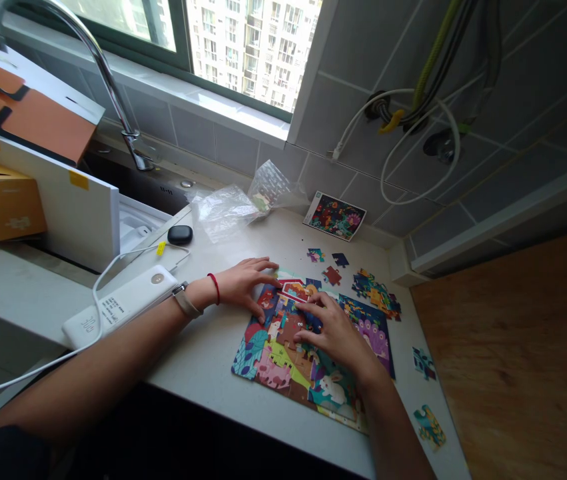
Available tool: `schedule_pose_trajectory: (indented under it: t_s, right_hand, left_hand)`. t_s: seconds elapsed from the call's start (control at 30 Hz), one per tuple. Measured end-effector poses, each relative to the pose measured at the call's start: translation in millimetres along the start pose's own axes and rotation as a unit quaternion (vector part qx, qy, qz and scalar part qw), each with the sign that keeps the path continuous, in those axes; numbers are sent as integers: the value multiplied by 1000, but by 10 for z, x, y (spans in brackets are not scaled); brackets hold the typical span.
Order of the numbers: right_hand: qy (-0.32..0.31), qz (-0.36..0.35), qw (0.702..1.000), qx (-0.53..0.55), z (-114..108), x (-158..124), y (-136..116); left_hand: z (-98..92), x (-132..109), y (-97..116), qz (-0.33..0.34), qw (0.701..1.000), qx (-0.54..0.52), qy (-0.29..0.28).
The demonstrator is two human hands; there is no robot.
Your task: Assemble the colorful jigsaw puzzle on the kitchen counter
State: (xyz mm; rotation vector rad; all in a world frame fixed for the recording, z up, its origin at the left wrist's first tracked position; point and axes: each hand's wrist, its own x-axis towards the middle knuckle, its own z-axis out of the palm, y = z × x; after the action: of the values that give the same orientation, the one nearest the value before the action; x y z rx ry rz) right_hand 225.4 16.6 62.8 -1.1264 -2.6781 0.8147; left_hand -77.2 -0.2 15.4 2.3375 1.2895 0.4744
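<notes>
A colourful jigsaw puzzle [276,367] with animals lies largely joined on the white counter. My left hand [246,283] rests at its upper left corner, fingers spread and thumb on the left edge. Over the puzzle's middle, my right hand [336,330] has its fingers bent and apart, the tips touching pieces near a red-framed house section [296,290]. Neither hand visibly grips a piece. Past the far edge lie a reddish-brown piece [332,276], a dark piece [340,260] and a multicoloured piece [316,255]. A joined cluster of pieces [378,293] sits at the upper right.
A reference picture card [336,215] leans near the tiled wall. Loose pieces [430,427] lie by the counter's right edge. Crumpled clear plastic bags [228,210], a black case [180,235] and a cabled white power bank [123,303] are leftward. Boxes [8,200] stand by the sink.
</notes>
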Motion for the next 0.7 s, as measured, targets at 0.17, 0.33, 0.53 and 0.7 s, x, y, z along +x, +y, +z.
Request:
schedule_pose_trajectory:
  t_s: [0.17,0.33,0.53,0.7]
  right_hand:
    - [-7,31,999,-12,-43,-11,5]
    - [-17,46,999,-12,-70,-20,17]
    - [-22,46,999,-16,-82,-18,-11]
    - [-25,51,998,-20,-95,-18,-49]
  left_hand:
    - [-1,3,0,7,1000,5,4]
    - [-42,16,29,-2,1000,12,-10]
    - [-105,40,103,-20,998,10,-58]
    - [-102,47,109,-34,998,-7,-60]
